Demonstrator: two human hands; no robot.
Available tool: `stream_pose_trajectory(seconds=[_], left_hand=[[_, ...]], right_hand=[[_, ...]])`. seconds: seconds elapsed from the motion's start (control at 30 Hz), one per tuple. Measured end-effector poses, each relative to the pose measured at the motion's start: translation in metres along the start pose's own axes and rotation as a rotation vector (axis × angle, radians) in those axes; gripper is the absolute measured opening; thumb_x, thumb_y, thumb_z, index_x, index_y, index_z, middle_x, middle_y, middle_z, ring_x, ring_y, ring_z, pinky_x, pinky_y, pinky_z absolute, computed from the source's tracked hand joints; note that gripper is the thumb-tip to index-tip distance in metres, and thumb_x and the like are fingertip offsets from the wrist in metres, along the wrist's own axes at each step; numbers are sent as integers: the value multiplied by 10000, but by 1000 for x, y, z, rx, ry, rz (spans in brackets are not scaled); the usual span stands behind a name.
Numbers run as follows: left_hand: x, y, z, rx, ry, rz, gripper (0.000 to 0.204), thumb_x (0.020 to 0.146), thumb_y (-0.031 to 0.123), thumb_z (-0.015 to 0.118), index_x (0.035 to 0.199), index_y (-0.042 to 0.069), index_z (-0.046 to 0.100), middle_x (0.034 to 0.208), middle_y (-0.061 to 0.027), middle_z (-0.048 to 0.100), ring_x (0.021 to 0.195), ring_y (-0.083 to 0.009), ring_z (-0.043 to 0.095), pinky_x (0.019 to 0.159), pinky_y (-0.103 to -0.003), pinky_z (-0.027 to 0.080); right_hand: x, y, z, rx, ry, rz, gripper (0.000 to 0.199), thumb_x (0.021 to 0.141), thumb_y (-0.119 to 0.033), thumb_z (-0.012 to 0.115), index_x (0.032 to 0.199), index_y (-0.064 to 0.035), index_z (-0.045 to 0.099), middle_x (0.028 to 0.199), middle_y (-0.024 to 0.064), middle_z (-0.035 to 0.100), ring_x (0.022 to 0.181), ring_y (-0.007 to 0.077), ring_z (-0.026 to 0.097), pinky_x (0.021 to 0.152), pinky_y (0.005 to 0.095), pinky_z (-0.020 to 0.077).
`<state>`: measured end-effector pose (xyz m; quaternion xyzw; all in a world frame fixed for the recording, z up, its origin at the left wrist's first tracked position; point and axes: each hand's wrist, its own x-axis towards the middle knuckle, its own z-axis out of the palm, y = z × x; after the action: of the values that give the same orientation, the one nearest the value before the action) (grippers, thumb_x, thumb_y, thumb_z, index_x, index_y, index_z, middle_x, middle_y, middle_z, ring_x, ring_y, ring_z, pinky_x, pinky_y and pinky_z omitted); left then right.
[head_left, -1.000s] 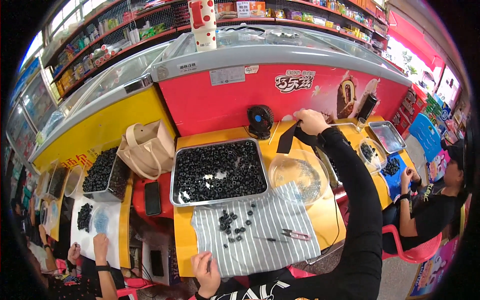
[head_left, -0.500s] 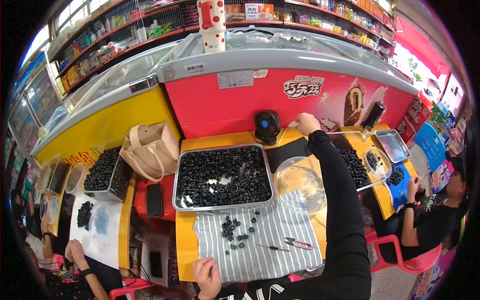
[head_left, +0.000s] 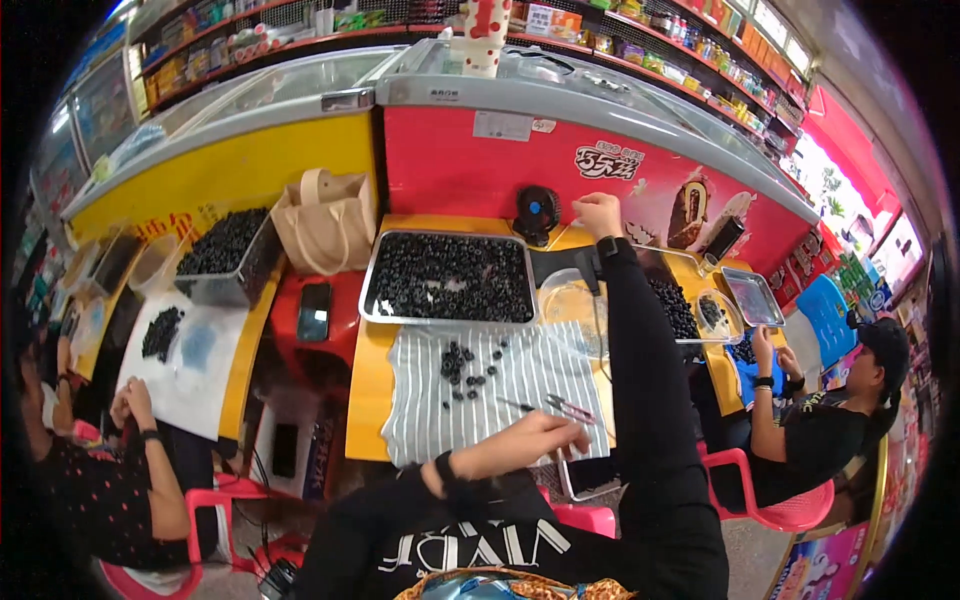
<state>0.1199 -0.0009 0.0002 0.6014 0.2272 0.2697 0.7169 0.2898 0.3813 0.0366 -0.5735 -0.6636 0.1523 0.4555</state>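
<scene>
My left hand (head_left: 540, 437) reaches across the front edge of a grey-and-white striped cloth (head_left: 415, 400), fingers curled together close to a pair of thread snips (head_left: 568, 408). Whatever those fingers may hold is hidden. Beside the snips lies a thin dark tool (head_left: 517, 404). My right hand (head_left: 598, 215) is raised at the far side of the table, closed, just right of a small black fan (head_left: 537, 215); what it grips is too small to make out. Several loose black rings (head_left: 455, 362) lie on the cloth. Behind it stands a metal tray (head_left: 440, 320) full of black rings.
A round clear dish (head_left: 562, 300) sits partly behind my right forearm. Left are a beige bag (head_left: 325, 225), a phone (head_left: 314, 312) on a red stool and a bin of black pieces (head_left: 225, 285). People work at tables on both sides. A red freezer (head_left: 450, 160) borders the far edge.
My left hand has moved right, from the cloth's near-left corner to the snips. My right hand remains raised near the fan. The whole view has shifted, showing more of my lap.
</scene>
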Motion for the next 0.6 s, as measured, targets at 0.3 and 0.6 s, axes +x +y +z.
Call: stream_pose_trajectory(seconds=[0.3, 0.6], left_hand=[[9, -39, 47, -665, 164, 225, 272, 966, 276, 568, 826, 47, 614, 766, -31, 638, 645, -96, 601, 587, -227, 470], [-25, -26, 49, 212, 151, 457, 300, 930, 138, 589, 694, -34, 520, 604, -56, 529, 552, -108, 527, 521, -297, 414]], right_hand=[[-83, -2, 54, 454, -243, 174, 108, 744, -50, 705, 777, 50, 681, 605, 52, 599, 494, 122, 552, 443, 261, 405], [-138, -38, 39, -146, -211, -269, 216, 689, -187, 731, 807, -8, 709, 740, 172, 674, 737, 318, 664, 678, 386, 517]])
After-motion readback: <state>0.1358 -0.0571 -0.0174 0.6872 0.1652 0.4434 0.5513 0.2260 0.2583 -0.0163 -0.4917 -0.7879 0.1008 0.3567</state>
